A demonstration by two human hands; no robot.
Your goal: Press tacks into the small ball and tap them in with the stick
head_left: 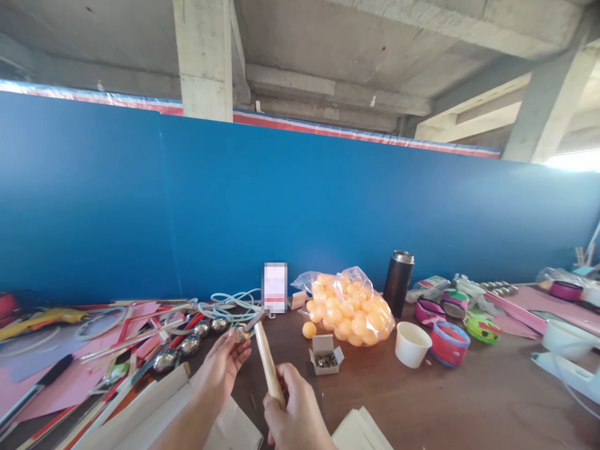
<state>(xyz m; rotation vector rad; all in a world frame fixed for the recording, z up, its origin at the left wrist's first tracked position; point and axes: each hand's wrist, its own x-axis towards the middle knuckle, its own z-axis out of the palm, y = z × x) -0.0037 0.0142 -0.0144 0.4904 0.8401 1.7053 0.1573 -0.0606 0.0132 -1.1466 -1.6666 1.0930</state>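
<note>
Hammer [266,359]: gripped by its handle in the right hand [293,400], slanted up toward the left hand [220,362].
Left hand: curled at a shiny ball [240,333]; whether it is grasped cannot be told.
Hammer head [255,320]: by a stray swing, the left hand could be struck.
Box [325,370]: open, beyond the right hand; metal bits [327,361] could be spilled by a knock.
Writing: none legible; the white panel [275,284] is blurred.
</note>
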